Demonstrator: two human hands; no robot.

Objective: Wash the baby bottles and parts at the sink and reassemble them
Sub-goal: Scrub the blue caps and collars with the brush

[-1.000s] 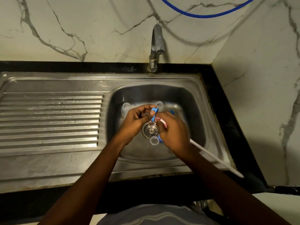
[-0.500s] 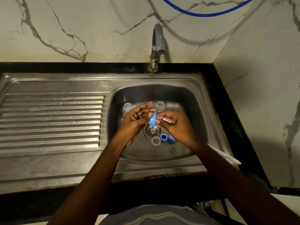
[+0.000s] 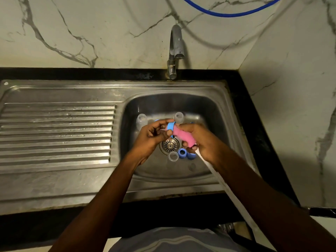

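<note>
Two grips: left hand (image 3: pixel 152 137) on blue ring (image 3: pixel 170 126), right hand (image 3: pixel 201 140) on now-exposed pink brush (image 3: pixel 183 136).

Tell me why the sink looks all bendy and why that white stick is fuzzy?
In the head view, the wide-angle lens bows the sink rim, which is really straight; the white brush handle beside the person's arm is smeared, probably by motion blur; light glares off the drainboard ridges, while the counter edge nearest the person lies in deep shadow.
</note>
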